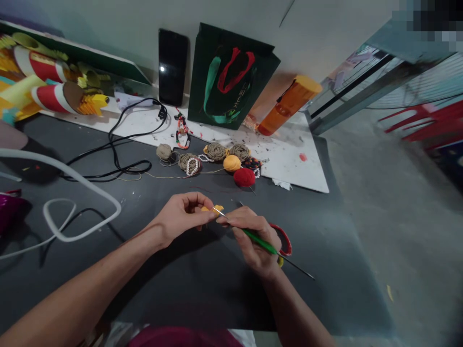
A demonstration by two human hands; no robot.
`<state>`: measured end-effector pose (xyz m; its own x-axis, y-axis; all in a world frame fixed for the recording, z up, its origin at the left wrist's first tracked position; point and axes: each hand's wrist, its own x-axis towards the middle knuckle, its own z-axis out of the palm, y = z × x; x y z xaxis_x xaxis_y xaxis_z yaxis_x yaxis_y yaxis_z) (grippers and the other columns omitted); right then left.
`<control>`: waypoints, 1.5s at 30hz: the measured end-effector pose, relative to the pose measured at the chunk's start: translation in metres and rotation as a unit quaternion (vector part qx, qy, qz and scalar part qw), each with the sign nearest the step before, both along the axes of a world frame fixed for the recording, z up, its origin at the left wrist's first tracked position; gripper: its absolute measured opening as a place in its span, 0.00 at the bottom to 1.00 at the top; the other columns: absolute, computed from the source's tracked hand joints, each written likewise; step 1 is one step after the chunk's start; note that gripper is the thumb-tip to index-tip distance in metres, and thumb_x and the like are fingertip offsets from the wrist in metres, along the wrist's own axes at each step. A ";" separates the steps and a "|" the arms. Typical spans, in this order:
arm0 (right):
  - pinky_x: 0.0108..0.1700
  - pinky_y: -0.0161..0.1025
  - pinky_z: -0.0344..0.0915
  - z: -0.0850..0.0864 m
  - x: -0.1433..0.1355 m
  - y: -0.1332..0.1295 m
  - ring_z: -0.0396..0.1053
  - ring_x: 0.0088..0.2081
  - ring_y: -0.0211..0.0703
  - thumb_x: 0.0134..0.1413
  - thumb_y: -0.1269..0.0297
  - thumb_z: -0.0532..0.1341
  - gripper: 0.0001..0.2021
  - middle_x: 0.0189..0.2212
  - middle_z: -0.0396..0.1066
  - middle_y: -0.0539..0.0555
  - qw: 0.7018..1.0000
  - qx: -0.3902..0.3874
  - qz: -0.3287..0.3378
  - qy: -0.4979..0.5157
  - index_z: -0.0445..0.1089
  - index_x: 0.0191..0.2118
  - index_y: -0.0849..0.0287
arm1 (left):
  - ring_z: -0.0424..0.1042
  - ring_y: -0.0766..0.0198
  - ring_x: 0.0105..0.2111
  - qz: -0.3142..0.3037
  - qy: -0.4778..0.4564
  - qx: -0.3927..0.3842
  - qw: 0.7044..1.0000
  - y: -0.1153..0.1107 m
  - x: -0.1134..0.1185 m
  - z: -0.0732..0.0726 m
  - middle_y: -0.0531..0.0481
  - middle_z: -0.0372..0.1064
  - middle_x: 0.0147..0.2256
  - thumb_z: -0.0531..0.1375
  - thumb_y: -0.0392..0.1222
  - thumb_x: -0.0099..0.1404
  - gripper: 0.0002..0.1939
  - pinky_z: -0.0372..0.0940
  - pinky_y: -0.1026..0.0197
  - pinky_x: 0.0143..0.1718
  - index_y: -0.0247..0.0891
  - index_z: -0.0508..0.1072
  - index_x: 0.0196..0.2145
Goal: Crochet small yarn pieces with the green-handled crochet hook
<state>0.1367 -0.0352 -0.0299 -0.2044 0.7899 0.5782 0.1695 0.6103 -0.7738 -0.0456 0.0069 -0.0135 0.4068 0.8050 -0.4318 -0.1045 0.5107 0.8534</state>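
Note:
My left hand (184, 212) pinches a small piece of yellow crochet (218, 209) between thumb and fingers. In my right hand (256, 236) is a crochet hook (262, 241) with a green grip, held like a pen. Its metal tip meets the yellow piece, and its thin rear shaft sticks out behind the hand. A red loop (285, 238) shows beside my right hand, partly hidden by it. Beyond the hands lie a yellow yarn ball (232, 163) and a red yarn ball (244, 177). A pale strand runs leftward near the yellow ball.
Brown coiled yarn pieces (216, 151) sit behind the balls. A dark green paper bag (231, 77), a phone (173, 67) and an orange bottle (289, 103) stand at the wall. Black cable (115, 140) and a white tube (90, 185) cross the left side.

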 end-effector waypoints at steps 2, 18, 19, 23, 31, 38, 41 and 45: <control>0.39 0.43 0.72 0.002 0.000 0.001 0.76 0.37 0.44 0.58 0.79 0.58 0.15 0.37 0.79 0.56 1.000 0.023 -0.002 -0.021 0.71 0.47 0.54 | 0.62 0.74 0.20 0.003 0.012 -0.002 1.000 0.000 0.000 0.001 0.57 0.67 0.20 0.70 0.42 0.45 0.13 0.56 0.67 0.23 0.34 0.71 0.26; 0.35 0.42 0.71 0.012 0.003 0.002 0.75 0.32 0.42 0.57 0.78 0.58 0.13 0.31 0.77 0.54 0.994 0.048 -0.002 -0.100 0.70 0.43 0.53 | 0.57 0.72 0.19 -0.009 0.050 0.016 0.999 0.003 -0.001 0.004 0.59 0.61 0.17 0.69 0.45 0.46 0.14 0.53 0.65 0.24 0.35 0.71 0.26; 0.35 0.42 0.71 0.013 0.003 0.002 0.74 0.32 0.42 0.56 0.79 0.58 0.13 0.31 0.76 0.54 0.994 0.047 -0.001 -0.099 0.69 0.43 0.54 | 0.57 0.72 0.19 -0.010 0.053 0.016 0.998 0.003 -0.001 0.003 0.59 0.61 0.17 0.69 0.45 0.46 0.14 0.52 0.65 0.24 0.35 0.71 0.26; 0.35 0.43 0.70 0.010 0.004 -0.001 0.73 0.32 0.43 0.55 0.80 0.58 0.15 0.31 0.75 0.54 0.996 0.032 0.002 -0.080 0.69 0.43 0.54 | 0.57 0.73 0.19 -0.017 0.061 0.023 0.998 0.003 -0.001 0.003 0.60 0.59 0.17 0.68 0.46 0.46 0.14 0.51 0.66 0.24 0.35 0.71 0.26; 0.34 0.42 0.68 0.001 0.003 -0.006 0.72 0.31 0.42 0.61 0.74 0.56 0.09 0.30 0.75 0.52 0.996 -0.075 -0.026 0.029 0.70 0.41 0.54 | 0.57 0.71 0.21 -0.025 0.101 0.075 0.992 0.000 0.000 0.003 0.58 0.62 0.20 0.66 0.45 0.48 0.12 0.52 0.65 0.24 0.35 0.71 0.27; 0.33 0.40 0.67 0.003 -0.001 -0.007 0.70 0.30 0.41 0.63 0.72 0.57 0.06 0.28 0.74 0.51 0.993 -0.097 -0.035 0.064 0.70 0.39 0.55 | 0.55 0.71 0.21 -0.039 0.112 0.100 0.988 -0.001 -0.001 0.002 0.58 0.59 0.19 0.64 0.46 0.49 0.11 0.51 0.65 0.23 0.37 0.71 0.28; 0.34 0.42 0.67 0.002 0.000 -0.007 0.70 0.29 0.41 0.63 0.72 0.57 0.06 0.27 0.74 0.50 0.993 -0.091 -0.053 0.045 0.69 0.39 0.54 | 0.57 0.70 0.21 -0.022 0.133 0.126 0.983 -0.002 0.000 0.003 0.57 0.61 0.20 0.64 0.44 0.49 0.09 0.53 0.65 0.24 0.37 0.71 0.27; 0.34 0.43 0.69 0.000 0.003 -0.004 0.73 0.31 0.44 0.60 0.76 0.58 0.11 0.30 0.76 0.52 0.999 -0.022 -0.032 -0.021 0.70 0.42 0.52 | 0.56 0.70 0.22 -0.023 0.148 0.134 0.979 -0.001 0.000 0.003 0.57 0.61 0.20 0.63 0.44 0.49 0.09 0.53 0.65 0.24 0.37 0.71 0.26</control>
<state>0.1393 -0.0394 -0.0297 -0.1762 0.8266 0.5345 0.2406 0.5627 -0.7909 -0.0461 0.0055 -0.0110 0.3345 0.8893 -0.3119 0.1865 0.2619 0.9469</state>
